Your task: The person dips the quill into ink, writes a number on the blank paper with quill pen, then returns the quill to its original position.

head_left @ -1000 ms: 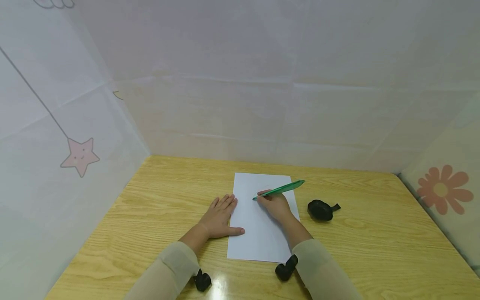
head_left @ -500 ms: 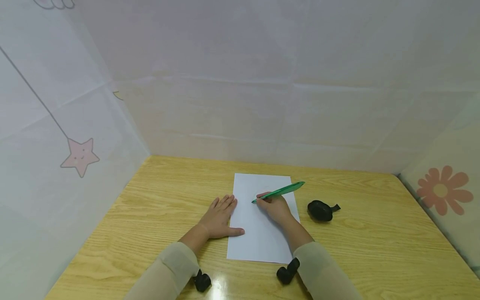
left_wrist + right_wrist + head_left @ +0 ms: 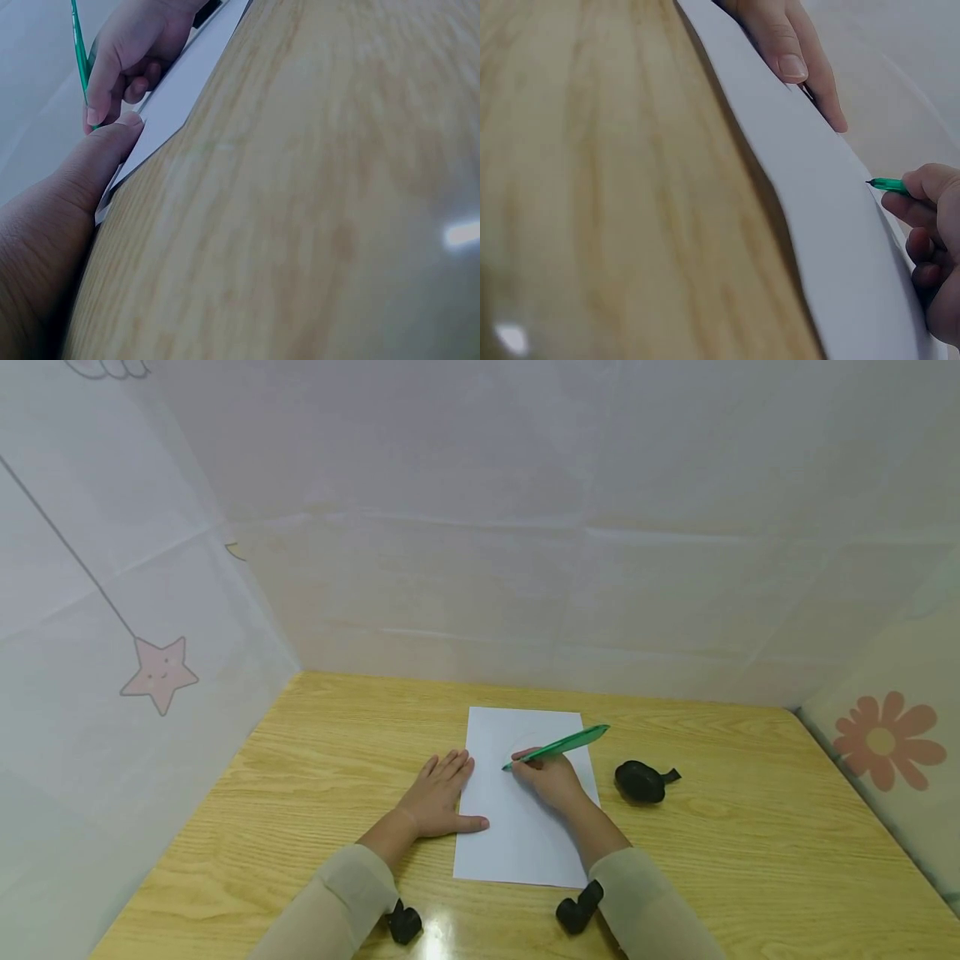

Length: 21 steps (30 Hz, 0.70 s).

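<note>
A sheet of white paper [image 3: 510, 847] lies on the wooden table. My left hand [image 3: 438, 797] rests flat at its left edge, fingers spread and thumb over the sheet. On the upper half of the paper, my right hand [image 3: 553, 777] pinches a green pen [image 3: 564, 744] whose back end widens like a leaf or feather. The pen's dark tip is right at the paper in the right wrist view, where the green barrel [image 3: 889, 184] shows between thumb and finger. A faint curved line shows on the sheet above the right hand. In the left wrist view the left thumb [image 3: 124, 131] overlaps the right hand's fingertips.
A small black pan-shaped dish [image 3: 641, 782] with a short handle sits right of the paper. Pale cloth walls [image 3: 465, 602] surround the table [image 3: 300, 793] at the back and sides. Black wrist cameras [image 3: 405, 924] are strapped at both sleeves.
My right hand and the pen tip have slid slightly down and left over the paper. More of the faint curved line shows above the hand. My left hand has stayed in place.
</note>
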Available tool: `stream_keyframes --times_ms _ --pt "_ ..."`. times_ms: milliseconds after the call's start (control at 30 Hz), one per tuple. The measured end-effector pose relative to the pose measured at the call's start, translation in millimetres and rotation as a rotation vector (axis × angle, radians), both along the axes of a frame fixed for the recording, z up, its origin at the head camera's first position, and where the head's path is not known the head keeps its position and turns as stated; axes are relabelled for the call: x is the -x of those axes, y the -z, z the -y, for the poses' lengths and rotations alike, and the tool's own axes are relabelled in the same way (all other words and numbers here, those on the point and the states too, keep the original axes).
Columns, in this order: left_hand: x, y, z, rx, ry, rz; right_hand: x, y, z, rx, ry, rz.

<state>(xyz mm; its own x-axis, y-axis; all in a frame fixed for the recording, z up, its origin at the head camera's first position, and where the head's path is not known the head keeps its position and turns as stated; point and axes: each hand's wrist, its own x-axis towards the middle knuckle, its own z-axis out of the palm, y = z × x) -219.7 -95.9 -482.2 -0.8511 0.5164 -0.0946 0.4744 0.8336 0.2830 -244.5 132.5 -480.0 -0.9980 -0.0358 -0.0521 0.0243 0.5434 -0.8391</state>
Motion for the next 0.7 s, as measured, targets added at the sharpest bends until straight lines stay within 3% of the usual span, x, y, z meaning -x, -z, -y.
stream_keyframes --times_ms 700 --pt "0.3 0.1 0.0 -0.001 0.000 -0.006 -5.9 2.2 -2.6 0.004 -0.041 -0.018"
